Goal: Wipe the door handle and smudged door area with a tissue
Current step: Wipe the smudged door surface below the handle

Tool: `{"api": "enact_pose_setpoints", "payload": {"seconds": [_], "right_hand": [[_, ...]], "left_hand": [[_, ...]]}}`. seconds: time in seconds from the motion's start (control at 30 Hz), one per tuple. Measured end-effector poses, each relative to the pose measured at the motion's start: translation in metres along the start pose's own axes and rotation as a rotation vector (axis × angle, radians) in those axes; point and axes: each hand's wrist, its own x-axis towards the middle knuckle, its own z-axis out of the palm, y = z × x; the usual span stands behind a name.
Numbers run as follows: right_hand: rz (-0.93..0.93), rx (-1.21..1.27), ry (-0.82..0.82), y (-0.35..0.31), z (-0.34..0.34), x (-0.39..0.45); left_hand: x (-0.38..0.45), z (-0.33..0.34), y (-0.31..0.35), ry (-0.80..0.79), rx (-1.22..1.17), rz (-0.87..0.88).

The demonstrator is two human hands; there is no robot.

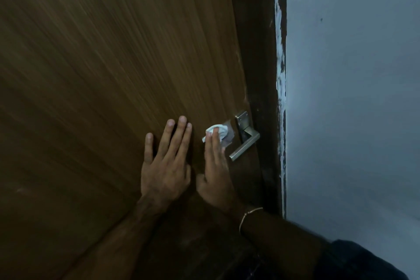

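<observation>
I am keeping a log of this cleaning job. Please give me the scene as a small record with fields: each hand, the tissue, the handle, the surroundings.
left hand: left hand lies flat on the door, fingers straight, holding nothing
right hand: right hand presses the tissue against the door with straight fingers
tissue: white tissue, crumpled, on the door face just left of the handle
handle: metal lever handle, not touched by either hand
wrist: thin bracelet on the right wrist
surroundings: dark door frame, pale wall to its right
</observation>
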Motion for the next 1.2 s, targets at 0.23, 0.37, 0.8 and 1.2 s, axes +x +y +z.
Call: {"api": "enact_pose_setpoints", "payload": {"seconds": [0.23,0.37,0.8,1.2], "right_hand": [[0.036,0.101,0.024,-0.005,-0.004,0.008],[0.084,0.093,-0.022,0.002,-0.004,-0.002],[0.241,0.245,0.054,-0.023,-0.020,0.034],[0.548,0.444,-0.014,-0.015,-0.010,0.025]], "left_hand": [[0.000,0.000,0.000,-0.007,0.003,-0.003],[0.000,-0.002,-0.001,-0.021,0.001,-0.005],[0.001,-0.003,0.000,-0.051,0.024,0.000],[-0.001,-0.004,0.001,-0.044,0.028,-0.011]]}}
